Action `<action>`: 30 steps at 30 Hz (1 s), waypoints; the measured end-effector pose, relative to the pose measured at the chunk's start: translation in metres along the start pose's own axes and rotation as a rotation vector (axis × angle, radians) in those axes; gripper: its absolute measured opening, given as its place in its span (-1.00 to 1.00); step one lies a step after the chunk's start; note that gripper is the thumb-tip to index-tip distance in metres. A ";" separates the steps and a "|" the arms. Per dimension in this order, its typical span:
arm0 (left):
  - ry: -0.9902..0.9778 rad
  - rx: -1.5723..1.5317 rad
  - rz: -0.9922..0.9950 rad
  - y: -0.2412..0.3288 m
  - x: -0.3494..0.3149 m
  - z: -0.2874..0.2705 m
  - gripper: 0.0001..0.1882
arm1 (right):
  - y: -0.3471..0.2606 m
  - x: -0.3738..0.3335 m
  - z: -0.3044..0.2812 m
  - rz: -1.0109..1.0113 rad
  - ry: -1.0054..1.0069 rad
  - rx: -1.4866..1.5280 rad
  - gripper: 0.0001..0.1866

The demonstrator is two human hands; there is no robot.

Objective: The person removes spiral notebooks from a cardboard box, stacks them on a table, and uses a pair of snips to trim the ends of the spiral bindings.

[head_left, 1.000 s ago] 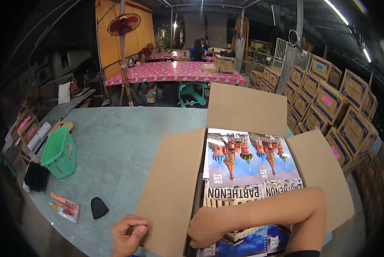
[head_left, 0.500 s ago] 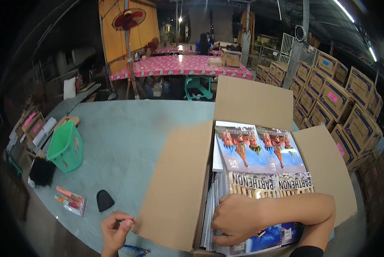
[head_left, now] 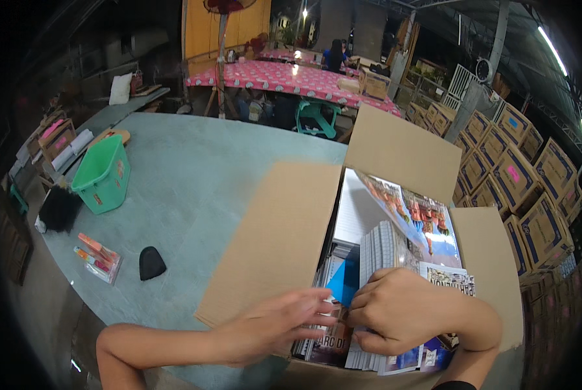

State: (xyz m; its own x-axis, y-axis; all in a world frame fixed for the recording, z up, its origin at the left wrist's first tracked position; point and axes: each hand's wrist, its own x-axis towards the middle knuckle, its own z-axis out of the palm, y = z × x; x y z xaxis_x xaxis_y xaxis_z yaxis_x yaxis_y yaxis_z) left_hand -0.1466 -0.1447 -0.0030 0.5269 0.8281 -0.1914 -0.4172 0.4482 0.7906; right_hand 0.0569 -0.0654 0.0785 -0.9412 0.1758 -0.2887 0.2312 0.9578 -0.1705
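Note:
An open cardboard box (head_left: 401, 140) holds stacks of spiral notebooks (head_left: 427, 224) with printed picture covers. My right hand (head_left: 398, 309) is closed on the bound edge of a bundle of spiral notebooks (head_left: 383, 247), tilted up from the left. My left hand (head_left: 291, 318) reaches over the box's left edge, fingers apart, close to the opened gap. In that gap show a bright blue sheet or cover (head_left: 345, 283) and a brown-covered notebook (head_left: 330, 341). My right fingertips are hidden behind the notebooks.
On the grey table (head_left: 206, 182) stand a green plastic bin (head_left: 106, 179), a black pad-like object (head_left: 152, 263) and a clear packet (head_left: 99, 259) of orange items. Stacked cartons (head_left: 518, 172) rise at the right. Beyond is a pink-covered table (head_left: 271, 77), with a person behind it.
My left hand has left the box flap's corner and moved right, over the box. My right hand has lifted the notebooks' left side, uncovering the blue piece. The view has shifted.

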 end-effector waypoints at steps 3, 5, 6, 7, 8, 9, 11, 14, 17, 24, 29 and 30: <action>0.070 -0.166 -0.284 -0.010 0.040 0.029 -0.34 | 0.001 -0.003 0.007 0.016 0.045 0.000 -0.73; 0.021 -0.236 -0.275 -0.031 0.059 0.023 -0.30 | -0.002 -0.004 0.009 -0.015 0.103 0.027 -0.74; -0.006 -0.271 -0.279 -0.032 0.064 0.023 -0.27 | -0.001 -0.004 0.009 -0.017 0.084 0.025 -0.74; -0.004 -0.289 -0.283 -0.032 0.066 0.023 -0.27 | -0.002 -0.003 0.009 -0.018 0.064 0.024 -0.73; -0.003 -0.308 -0.288 -0.030 0.067 0.023 -0.28 | -0.003 -0.002 0.008 -0.018 0.044 0.022 -0.73; -0.010 -0.328 -0.304 -0.026 0.068 0.025 -0.28 | -0.002 -0.001 0.011 -0.048 0.105 0.062 -0.73; 0.063 -0.283 -0.290 -0.018 0.067 0.034 -0.28 | 0.005 0.002 0.018 -0.105 0.229 0.139 -0.73; 0.026 -0.233 -0.211 -0.029 0.071 0.028 -0.38 | 0.021 0.002 0.012 -0.196 0.711 0.455 -0.73; -0.028 -0.088 -0.261 -0.028 0.070 0.030 -0.45 | 0.060 -0.006 -0.009 0.256 0.692 0.287 -0.72; 0.039 0.040 -0.285 -0.029 0.073 0.028 -0.43 | 0.174 -0.039 0.042 0.540 0.296 0.207 -0.67; 0.001 -0.059 -0.118 -0.013 0.042 0.030 -0.43 | 0.189 -0.033 0.030 0.410 0.153 0.376 -0.65; 0.014 -0.084 -0.079 -0.008 0.033 0.032 -0.43 | 0.172 -0.030 0.018 0.509 0.124 0.403 -0.64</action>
State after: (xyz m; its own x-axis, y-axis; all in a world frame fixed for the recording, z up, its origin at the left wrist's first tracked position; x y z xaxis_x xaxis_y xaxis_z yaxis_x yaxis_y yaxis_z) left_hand -0.1024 -0.1314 0.0029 0.5502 0.7937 -0.2595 -0.4356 0.5379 0.7217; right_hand 0.1296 0.0900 0.0410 -0.7057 0.6321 -0.3200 0.7063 0.5924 -0.3876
